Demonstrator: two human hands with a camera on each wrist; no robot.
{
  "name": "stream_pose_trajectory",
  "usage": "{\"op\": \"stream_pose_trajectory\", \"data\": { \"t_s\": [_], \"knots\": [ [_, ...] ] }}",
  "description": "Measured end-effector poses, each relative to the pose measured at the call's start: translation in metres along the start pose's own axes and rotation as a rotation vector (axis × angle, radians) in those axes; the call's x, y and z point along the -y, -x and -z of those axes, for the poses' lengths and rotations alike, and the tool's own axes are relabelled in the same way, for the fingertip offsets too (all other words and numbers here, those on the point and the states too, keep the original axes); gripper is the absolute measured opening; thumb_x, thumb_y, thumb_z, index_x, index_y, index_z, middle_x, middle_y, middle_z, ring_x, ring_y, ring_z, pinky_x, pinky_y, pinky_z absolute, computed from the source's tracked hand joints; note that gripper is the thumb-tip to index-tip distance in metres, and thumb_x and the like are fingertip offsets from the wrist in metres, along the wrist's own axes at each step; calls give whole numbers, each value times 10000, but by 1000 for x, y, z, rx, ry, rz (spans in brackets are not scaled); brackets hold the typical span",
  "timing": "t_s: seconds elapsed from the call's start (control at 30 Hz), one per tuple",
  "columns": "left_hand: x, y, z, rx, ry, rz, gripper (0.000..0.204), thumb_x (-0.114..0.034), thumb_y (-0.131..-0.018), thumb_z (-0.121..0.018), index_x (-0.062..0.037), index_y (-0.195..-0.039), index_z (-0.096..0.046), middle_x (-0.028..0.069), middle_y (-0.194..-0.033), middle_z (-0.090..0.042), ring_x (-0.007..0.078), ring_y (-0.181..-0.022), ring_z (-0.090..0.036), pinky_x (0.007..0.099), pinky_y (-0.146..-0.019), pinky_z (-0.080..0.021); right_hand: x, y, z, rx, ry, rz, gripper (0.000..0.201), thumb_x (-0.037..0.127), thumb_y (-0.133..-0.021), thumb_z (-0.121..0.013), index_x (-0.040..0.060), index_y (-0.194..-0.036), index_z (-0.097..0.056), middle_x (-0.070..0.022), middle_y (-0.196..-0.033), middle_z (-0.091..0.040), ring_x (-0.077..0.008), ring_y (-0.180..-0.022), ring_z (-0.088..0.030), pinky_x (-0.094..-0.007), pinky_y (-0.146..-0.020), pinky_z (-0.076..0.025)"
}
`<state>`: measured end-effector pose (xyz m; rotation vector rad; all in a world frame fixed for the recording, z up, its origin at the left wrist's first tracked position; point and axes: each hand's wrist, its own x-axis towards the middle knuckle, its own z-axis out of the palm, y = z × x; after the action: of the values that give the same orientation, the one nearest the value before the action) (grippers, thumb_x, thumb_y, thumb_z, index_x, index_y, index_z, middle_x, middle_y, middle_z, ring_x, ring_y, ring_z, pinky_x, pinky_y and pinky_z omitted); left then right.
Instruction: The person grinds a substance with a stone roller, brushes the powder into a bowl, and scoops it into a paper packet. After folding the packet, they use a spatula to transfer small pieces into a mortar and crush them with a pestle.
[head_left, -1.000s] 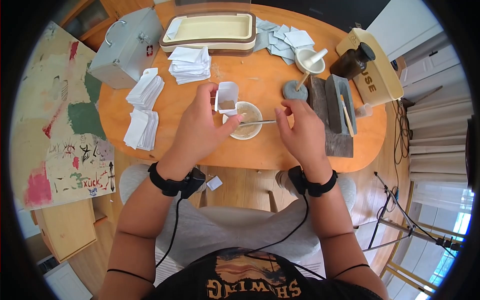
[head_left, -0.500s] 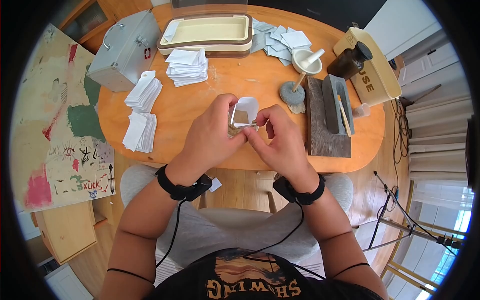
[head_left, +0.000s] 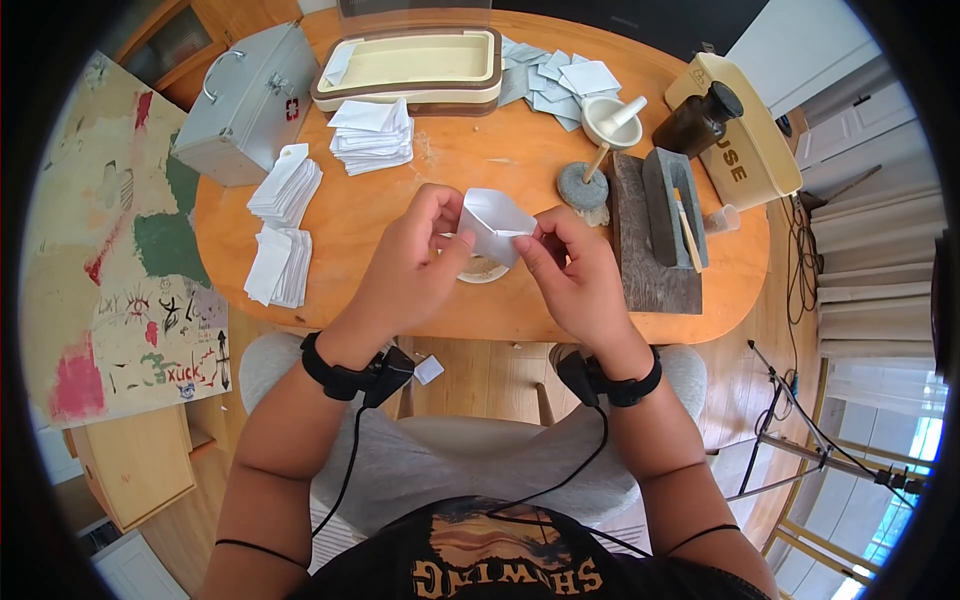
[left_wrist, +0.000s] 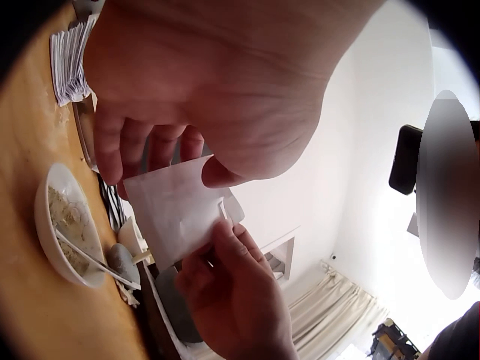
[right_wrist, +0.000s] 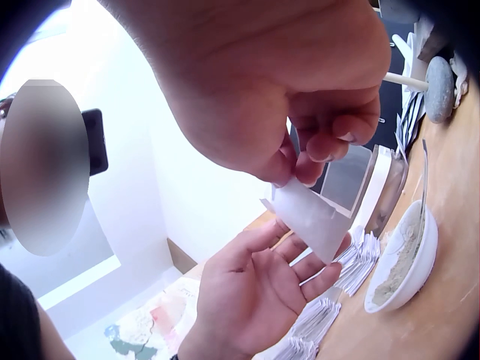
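Note:
Both hands are raised over the table with a small white paper packet point(head_left: 497, 212) between them. My left hand point(head_left: 405, 262) holds it at one side, thumb on the face and fingers behind. At the other side my right hand point(head_left: 582, 268) pinches the folded flap between thumb and fingertips. The powder inside is hidden now. Below the packet stands a white bowl point(right_wrist: 421, 271) of greyish-brown powder, largely covered by hands and paper in the head view. A thin metal spatula point(right_wrist: 425, 169) leans in it, its end past the rim.
Stacks of white packets point(head_left: 372, 140) lie at left beside a metal case point(head_left: 245, 110). A cream tray point(head_left: 410, 65) and scattered bluish papers point(head_left: 550, 85) are behind. On the right are a mortar point(head_left: 605, 125), a stone disc point(head_left: 582, 188), a stone trough point(head_left: 670, 210) and a dark jar point(head_left: 695, 125).
My right hand has let go of the spatula, now in the bowl, and moved left to the packet. The packet's mouth, open before with powder showing, is now folded over.

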<state>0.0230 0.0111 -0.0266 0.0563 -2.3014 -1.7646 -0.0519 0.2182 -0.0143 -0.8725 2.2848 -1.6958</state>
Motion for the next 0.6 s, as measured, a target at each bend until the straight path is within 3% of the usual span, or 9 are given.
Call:
{"op": "stream_pose_trajectory", "data": {
  "t_s": [0.07, 0.17, 0.27, 0.43, 0.6],
  "knots": [
    [2, 0, 3, 48, 228, 27, 209, -111, -1075, -666, -8, -1232, -574, 60, -1089, -688, 126, -993, -669, 307, -868, -561, -2, -2, 5, 22, -38, -6, 123, 70, -1020, -749, 13, -1000, -643, -22, -817, -581, -92, -668, -511, -271, -599, -430],
    [0, 0, 5, 74, 312, 85, 138, -100, -1093, -648, -6, -1177, -590, 21, -1066, -657, 74, -968, -621, 271, -869, -537, -4, -2, 9, 144, -74, -63, 120, 81, -1037, -741, 25, -1007, -640, 14, -817, -565, -55, -695, -481, -250, -611, -411],
    [-2, -1, 11, 111, 355, 183, 109, -99, -1092, -656, -20, -1136, -596, 0, -1032, -642, 55, -945, -604, 249, -837, -523, -5, -2, 8, 127, -200, -107, 120, 96, -1058, -727, 35, -1010, -635, 51, -823, -549, -31, -715, -466, -233, -620, -398],
    [-8, -1, 11, 125, 473, 197, 74, -72, -1080, -660, -45, -1116, -601, -23, -999, -631, 40, -907, -588, 234, -782, -501, -8, -2, 9, 162, -394, -180, 66, 80, -1079, -691, 41, -1078, -637, 71, -883, -553, -16, -763, -467, -209, -663, -406],
    [-10, 1, 11, 142, 495, 203, 91, -33, -1052, -635, -61, -1134, -606, -28, -996, -634, 44, -897, -589, 237, -767, -487, -1, -2, 6, 169, -525, -121, 80, 39, -1100, -628, 37, -1173, -662, 56, -946, -576, -18, -813, -498, -206, -715, -431]
  ]
}}
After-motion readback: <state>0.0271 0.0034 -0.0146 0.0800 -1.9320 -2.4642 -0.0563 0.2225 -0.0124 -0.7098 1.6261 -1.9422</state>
